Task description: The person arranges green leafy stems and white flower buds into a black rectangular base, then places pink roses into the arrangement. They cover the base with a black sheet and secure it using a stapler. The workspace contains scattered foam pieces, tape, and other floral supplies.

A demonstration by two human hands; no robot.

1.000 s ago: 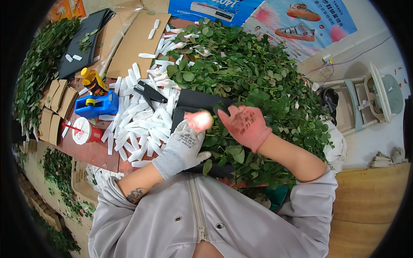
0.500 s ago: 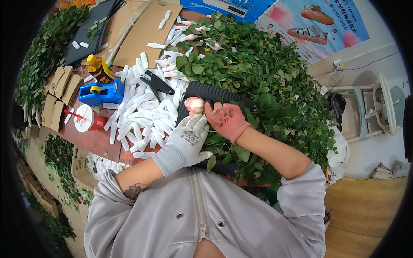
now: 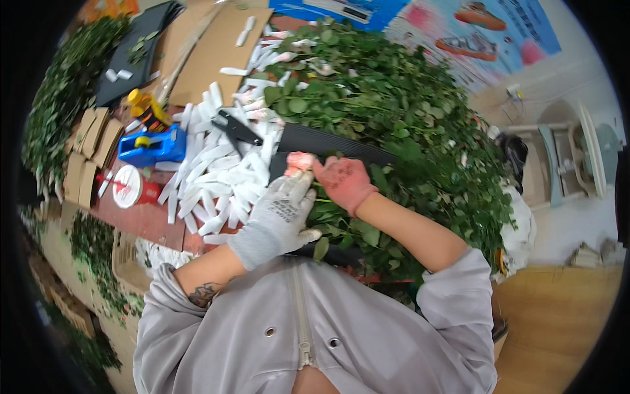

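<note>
A pink rose (image 3: 300, 161) lies over a black ridged board (image 3: 328, 139) in front of me. My left hand (image 3: 283, 209), in a pale grey-white glove, has its fingers together at the base of the bloom, the thumb sticking out to the side. The stem is hidden beneath it. From the right, my right hand (image 3: 344, 180) in a pink glove touches the edge of the bloom. Its fingers are curled in, and what they hold is out of sight. Green leaves (image 3: 331, 217) show below and between both hands.
White mesh sleeves (image 3: 216, 172) lie heaped left of the board with a black stapler (image 3: 239, 128). Beyond are a blue tape dispenser (image 3: 152, 146), yellow-capped bottle (image 3: 147, 111) and lidded red cup (image 3: 131, 187). Leafy rose stems (image 3: 407, 125) pile up behind and right; cardboard (image 3: 220, 49) lies farther back.
The rose has shifted slightly to the right and its bloom looks more covered by the fingers. Both hands stay close around it. The whole view has tilted a little.
</note>
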